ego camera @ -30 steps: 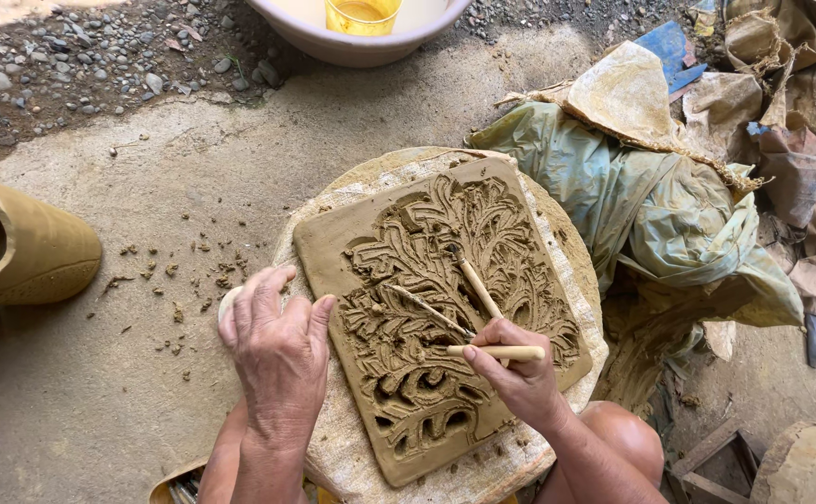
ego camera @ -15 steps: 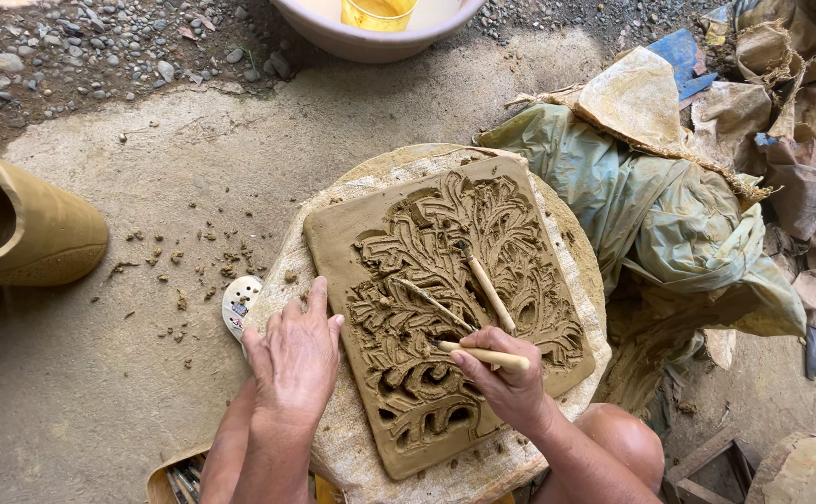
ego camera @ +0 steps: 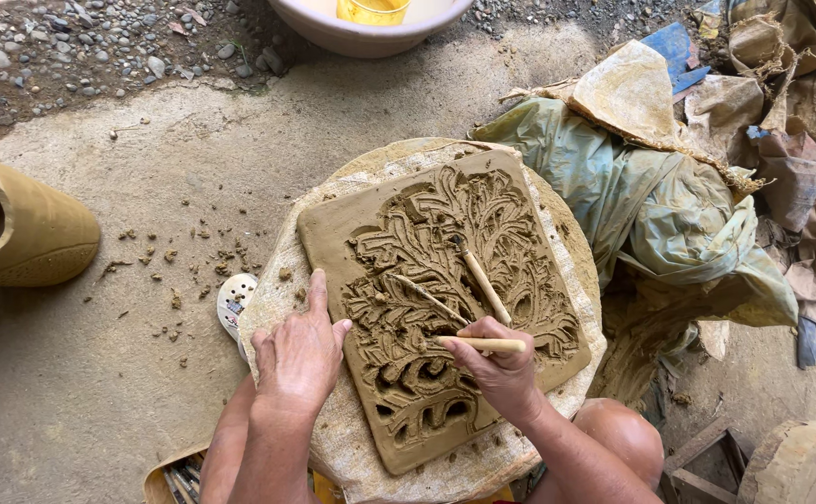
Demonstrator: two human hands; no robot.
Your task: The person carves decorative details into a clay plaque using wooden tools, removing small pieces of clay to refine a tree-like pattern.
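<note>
The fingers point(ego camera: 475, 338) of the right hand point(ego camera: 501, 369) are curled tight round a slim wooden modelling tool point(ego camera: 487, 344), whose pale handle sticks out to the right while its working end, hidden under the knuckles, meets the carved clay. The left hand point(ego camera: 300, 350) holds nothing: its fingers point(ego camera: 317, 291) lie nearly flat and loosely together, pressing down beside the left edge of the clay slab point(ego camera: 333, 233), thumb spread toward the carving. The slab is a thick squarish tile, turned a little askew, with a leafy, branching relief cut deep into its face. Two more tools rest on that relief just above the right hand, a thicker wooden stick point(ego camera: 482, 280) and a thinner one point(ego camera: 426, 299), both lying slantwise. The slab sits on a round stand point(ego camera: 576, 243) covered with a clay-smeared cloth. Clay crumbs point(ego camera: 174, 257) are scattered over the concrete floor to the left, a tan clay vessel point(ego camera: 16, 229) lies on its side at the far left, a pale basin point(ego camera: 370, 33) stands at the top, and crumpled plastic sheeting point(ego camera: 669, 215) is heaped at the right.
</note>
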